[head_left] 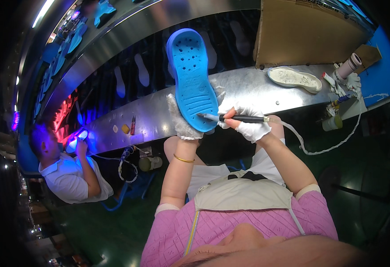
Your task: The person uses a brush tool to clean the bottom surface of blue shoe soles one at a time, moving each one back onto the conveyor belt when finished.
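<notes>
My left hand [180, 116], in a fuzzy grey-white glove, is wrapped round the heel half of a blue shoe sole [187, 78]. The sole is held up, toe away from me, showing its inner side with small holes near the toe and ridges across the middle. In my white-gloved right hand [248, 122] is a brush [244, 119] with a black handle, pinched between bare fingertips. A pale hose [293, 131] runs from its back end to the right. The brush tip lies at the sole's heel; whether it touches the surface is hard to tell.
A metal ledge [244, 91] runs across in front of me, with a white shoe [295, 79] on it. Behind stand a cardboard sheet [306, 35] and a dark conveyor carrying soles [141, 70]. A co-worker [70, 171] sits at left. A canister [332, 123] hangs at right.
</notes>
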`<state>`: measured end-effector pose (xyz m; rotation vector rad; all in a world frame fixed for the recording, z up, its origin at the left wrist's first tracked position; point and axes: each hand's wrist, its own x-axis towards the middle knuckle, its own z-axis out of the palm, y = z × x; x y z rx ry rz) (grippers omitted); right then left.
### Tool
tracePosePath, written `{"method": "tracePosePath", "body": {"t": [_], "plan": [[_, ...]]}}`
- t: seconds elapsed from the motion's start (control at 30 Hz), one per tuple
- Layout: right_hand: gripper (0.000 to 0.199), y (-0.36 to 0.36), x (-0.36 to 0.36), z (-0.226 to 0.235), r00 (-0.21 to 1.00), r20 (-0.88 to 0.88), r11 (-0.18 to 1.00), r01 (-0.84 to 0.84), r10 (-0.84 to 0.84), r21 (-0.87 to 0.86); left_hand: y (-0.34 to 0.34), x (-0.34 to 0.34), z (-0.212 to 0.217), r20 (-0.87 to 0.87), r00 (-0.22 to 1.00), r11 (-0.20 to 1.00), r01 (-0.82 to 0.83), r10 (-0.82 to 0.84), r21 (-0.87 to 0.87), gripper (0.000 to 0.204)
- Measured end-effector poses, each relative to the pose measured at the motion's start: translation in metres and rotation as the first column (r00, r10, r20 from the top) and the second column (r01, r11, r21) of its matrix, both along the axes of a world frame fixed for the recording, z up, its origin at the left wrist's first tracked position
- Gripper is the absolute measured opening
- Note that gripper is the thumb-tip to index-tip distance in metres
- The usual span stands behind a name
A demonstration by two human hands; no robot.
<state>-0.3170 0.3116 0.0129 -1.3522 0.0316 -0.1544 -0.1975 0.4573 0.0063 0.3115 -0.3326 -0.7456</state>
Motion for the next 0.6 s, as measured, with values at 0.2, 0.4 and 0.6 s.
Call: {"method": "tracePosePath", "body": {"t": [0.2, 0.4, 0.6], "plan": [[0.009, 0.001, -0.013, -0.014, 0.992, 0.09, 0.965, -0.067, 0.092, -0.255, 0.001, 0.014, 0.002, 0.024, 1.0, 1.0, 0.02, -0.02, 0.0, 0.087], [0.011, -0.004, -0.024, -0.004, 0.99, 0.015, 0.977, -0.139, 0.138, 0.162, 0.004, 0.019, 0.017, 0.031, 0.992, 0.992, 0.12, -0.121, 0.033, 0.083], [0.017, -0.012, 0.004, 0.02, 0.905, 0.405, 0.86, 0.101, 0.13, -0.5, -0.005, 0.022, 0.032, -0.076, 0.974, 0.947, 0.224, -0.212, 0.23, 0.075]]}}
